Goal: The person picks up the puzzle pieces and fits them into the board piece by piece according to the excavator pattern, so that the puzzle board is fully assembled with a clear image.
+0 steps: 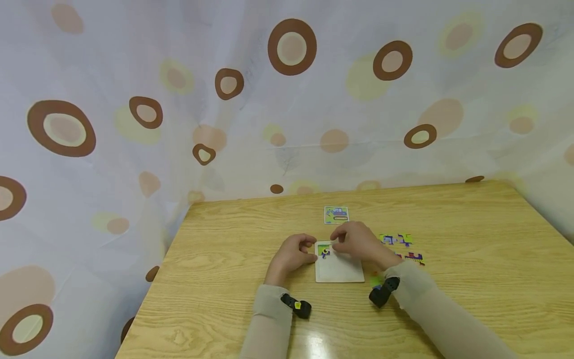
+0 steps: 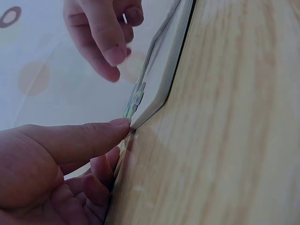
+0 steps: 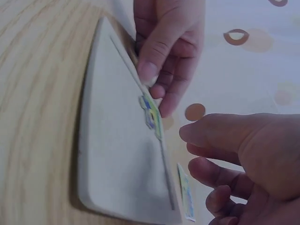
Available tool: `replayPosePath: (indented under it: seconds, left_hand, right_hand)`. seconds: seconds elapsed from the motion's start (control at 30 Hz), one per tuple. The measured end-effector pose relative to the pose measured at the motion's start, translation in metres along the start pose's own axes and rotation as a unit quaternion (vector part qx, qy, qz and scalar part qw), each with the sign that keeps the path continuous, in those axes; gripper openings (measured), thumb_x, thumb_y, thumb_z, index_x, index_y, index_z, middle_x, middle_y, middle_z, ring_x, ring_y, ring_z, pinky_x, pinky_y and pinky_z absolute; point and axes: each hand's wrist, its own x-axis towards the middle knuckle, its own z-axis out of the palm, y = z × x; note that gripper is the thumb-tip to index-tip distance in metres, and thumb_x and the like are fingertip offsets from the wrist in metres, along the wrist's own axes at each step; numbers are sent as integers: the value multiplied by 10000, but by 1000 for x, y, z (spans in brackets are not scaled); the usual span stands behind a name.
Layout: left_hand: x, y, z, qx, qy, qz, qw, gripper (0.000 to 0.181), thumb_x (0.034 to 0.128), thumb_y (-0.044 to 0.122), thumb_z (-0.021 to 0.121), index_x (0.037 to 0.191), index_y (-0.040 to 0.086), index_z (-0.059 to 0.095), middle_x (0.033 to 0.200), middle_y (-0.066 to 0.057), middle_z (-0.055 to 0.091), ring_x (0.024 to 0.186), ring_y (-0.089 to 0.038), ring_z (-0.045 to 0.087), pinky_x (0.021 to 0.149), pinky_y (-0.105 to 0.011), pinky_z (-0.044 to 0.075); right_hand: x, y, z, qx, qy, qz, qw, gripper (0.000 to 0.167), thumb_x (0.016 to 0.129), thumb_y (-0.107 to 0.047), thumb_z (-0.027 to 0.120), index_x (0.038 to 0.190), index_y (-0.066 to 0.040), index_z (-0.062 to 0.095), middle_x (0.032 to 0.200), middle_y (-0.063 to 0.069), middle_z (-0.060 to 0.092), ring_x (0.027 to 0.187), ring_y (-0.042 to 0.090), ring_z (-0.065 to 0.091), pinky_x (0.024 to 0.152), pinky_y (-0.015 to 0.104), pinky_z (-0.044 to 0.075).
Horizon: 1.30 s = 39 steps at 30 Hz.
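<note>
A pale square puzzle board (image 1: 339, 270) lies flat on the table, with a colourful puzzle piece (image 1: 323, 250) set in its far left corner. My left hand (image 1: 291, 253) grips that corner of the board; in the left wrist view its thumb (image 2: 86, 140) meets the edge beside the piece. Over the board's far edge, just right of the piece, hovers my right hand (image 1: 357, 243). The right wrist view shows its thumb and fingers (image 3: 220, 133) loosely bent and apart, with nothing between them.
Beyond the board lies a small picture card (image 1: 336, 215) of a digger. Several loose puzzle pieces (image 1: 405, 240) lie to the right, partly behind my right arm; another piece (image 1: 375, 281) sits by that wrist. A spotted curtain (image 1: 251, 169) hangs behind the wooden table (image 1: 224, 239).
</note>
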Motion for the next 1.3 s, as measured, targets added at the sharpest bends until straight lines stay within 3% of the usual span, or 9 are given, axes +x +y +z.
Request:
replayPosePath:
  seconds: [0.13,0.53,0.97,1.3]
  left_hand:
    - [-1,-1,0,-41,17,-28,10000,381,848,70,781,1215,71,678,1075,-25,624,849,-150,505,767,-316,438]
    - [-3,-2,-2,-42,6,59,10000,387,845,50,779,1219,55,676,1079,-32,620,866,-159,504,782,-334,445]
    - [0,-2,1,-19,3,70,10000,378,846,50,778,1210,59,680,1067,-24,623,858,-149,505,771,-318,445]
    - [0,-2,-1,-67,-42,118,9999,390,855,54,771,1232,57,670,1070,-23,613,873,-160,501,787,-331,440]
  right_hand:
    - [-8,3,-11,-20,95,-11,10000,244,893,-124,729,1107,-6,723,777,17,558,666,178,472,584,325,392]
    - [-28,21,-33,97,323,-242,9991,250,919,-114,692,1132,18,701,855,29,576,579,170,437,518,325,395]
    - [-35,60,-54,-135,406,-217,9988,259,928,-129,678,1154,-2,695,913,14,610,710,196,487,599,346,425]
    - [-41,75,-64,-288,346,-175,9988,297,885,-94,723,1151,31,680,923,41,603,730,187,502,612,339,440]
